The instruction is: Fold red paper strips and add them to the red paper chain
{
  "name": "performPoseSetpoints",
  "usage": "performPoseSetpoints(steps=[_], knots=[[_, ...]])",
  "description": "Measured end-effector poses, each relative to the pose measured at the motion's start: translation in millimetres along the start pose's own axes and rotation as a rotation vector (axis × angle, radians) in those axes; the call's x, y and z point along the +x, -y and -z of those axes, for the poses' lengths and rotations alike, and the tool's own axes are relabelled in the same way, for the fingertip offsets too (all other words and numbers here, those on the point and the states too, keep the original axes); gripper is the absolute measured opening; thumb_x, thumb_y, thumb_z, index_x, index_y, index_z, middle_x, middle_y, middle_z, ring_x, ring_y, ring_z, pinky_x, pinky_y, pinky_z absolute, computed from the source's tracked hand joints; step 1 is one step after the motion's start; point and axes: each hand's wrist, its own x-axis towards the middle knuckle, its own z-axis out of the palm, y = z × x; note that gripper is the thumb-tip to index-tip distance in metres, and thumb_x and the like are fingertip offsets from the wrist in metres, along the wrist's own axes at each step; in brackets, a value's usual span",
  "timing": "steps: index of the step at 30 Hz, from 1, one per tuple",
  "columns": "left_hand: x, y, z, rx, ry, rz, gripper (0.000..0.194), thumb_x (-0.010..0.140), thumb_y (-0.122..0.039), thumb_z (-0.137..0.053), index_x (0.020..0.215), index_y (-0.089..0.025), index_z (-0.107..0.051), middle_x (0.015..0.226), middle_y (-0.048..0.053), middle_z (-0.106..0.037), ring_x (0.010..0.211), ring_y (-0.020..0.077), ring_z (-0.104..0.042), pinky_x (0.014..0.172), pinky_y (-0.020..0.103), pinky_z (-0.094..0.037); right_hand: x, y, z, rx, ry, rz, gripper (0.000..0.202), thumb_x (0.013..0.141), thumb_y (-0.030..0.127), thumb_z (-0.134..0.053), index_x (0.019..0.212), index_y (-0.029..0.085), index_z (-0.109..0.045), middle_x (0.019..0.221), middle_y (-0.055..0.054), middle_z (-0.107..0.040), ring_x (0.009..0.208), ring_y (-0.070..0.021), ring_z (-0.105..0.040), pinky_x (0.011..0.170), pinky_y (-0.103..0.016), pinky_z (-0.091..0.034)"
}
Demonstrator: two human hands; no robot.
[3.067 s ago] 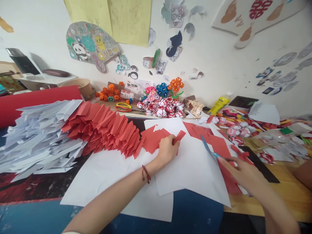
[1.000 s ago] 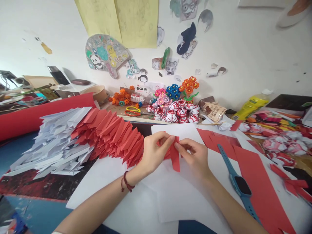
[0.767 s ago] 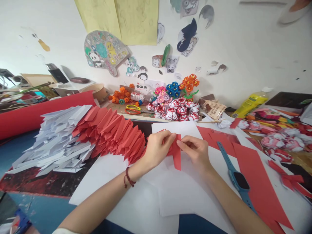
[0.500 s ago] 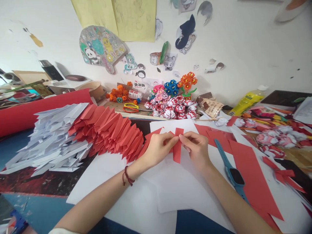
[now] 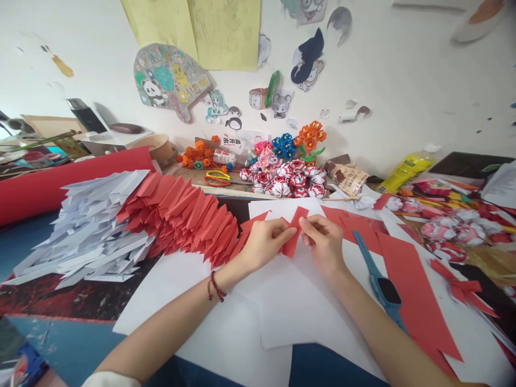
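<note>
Between my hands is a small red paper strip (image 5: 293, 239), tilted with its top to the right, above white sheets (image 5: 298, 306). My left hand (image 5: 266, 242) pinches its left side between thumb and fingers. On the other side, my right hand (image 5: 322, 239) has thumb and fingertips closed at the strip's right edge; whether they grip or only touch it I cannot tell. Just left of my left hand runs a long row of folded red paper pieces (image 5: 185, 215), joining a mass of folded white paper pieces (image 5: 97, 231).
A blue watch (image 5: 386, 290) lies by large red paper sheets (image 5: 423, 301) on the right. Behind stand red-and-white paper flowers (image 5: 290, 180), yellow-handled scissors (image 5: 217, 176) and a yellow bottle (image 5: 407, 171). A red roll (image 5: 76, 180) lies at left, blue scissors-like handles (image 5: 32, 365) at lower left.
The red strip has turned from nearly upright to a clear slant, its top now to the right. My right hand's fingertips have shifted slightly to the right; my left hand keeps its pinch.
</note>
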Motion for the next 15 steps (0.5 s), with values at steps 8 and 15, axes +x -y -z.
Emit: performPoseSetpoints(steps=[8, 15], knots=[[-1.7, -5.3, -1.1, -0.035, 0.036, 0.036, 0.032, 0.089, -0.037, -0.057, 0.065, -0.016, -0.055, 0.058, -0.002, -0.061, 0.054, 0.0089, -0.052, 0.056, 0.02, -0.038, 2.5, -0.1, 0.1, 0.101, -0.121, 0.004, 0.024, 0.074, 0.03, -0.079, 0.063, 0.018, -0.062, 0.051, 0.005, -0.047, 0.045, -0.0071, -0.041, 0.044, -0.024, -0.028], [-1.6, -7.7, 1.5, 0.048, 0.031, 0.017, 0.029, 0.091, -0.03, -0.053, 0.066, -0.017, -0.053, 0.058, -0.002, -0.062, 0.055, 0.0097, -0.054, 0.059, 0.02, -0.039, 3.6, 0.8, 0.3, 0.11, -0.155, -0.013, 0.026, 0.073, 0.033, -0.08, 0.063, 0.018, -0.061, 0.053, 0.005, -0.047, 0.046, -0.0075, -0.042, 0.044, -0.024, -0.03]])
